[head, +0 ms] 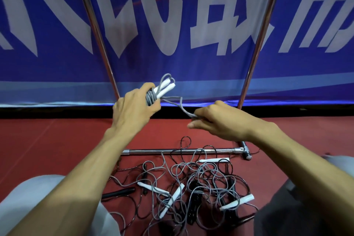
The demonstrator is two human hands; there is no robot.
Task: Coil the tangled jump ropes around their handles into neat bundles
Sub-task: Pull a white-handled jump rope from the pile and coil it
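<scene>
- one grey rope looks nearly wound: its bundle (151, 98) is held up in the left hand (132, 109), above the floor (57, 136) and in front of the banner (172, 25).
- the left fingers (148, 86) are clenched round the wound turns and the two white handles (165, 87), whose ends stick out past the fist with small loops beyond them.
- the right hand (220, 120) pinches the tail (180, 105), the short loose stretch running from the bundle across to it; that stretch looks kinked and doubled, not taut.
- risk: with slack in the tail, the next turn would likely sit loose over the others and the coil could slide along the handles.
- risk: a kink wound in as it is would probably make a lump and spoil the neat bundle.
- risk: the rope looks springy, so any easing of the left grip while turning could let the turns open up.
- risk: i cannot tell how the end will be secured; left untucked, it would likely unwind once set down.
- many ropes, grey and black, lie tangled in a pile (191, 184) on the floor below, by the bar (172, 151); a bundle dropped there could snag again.
</scene>
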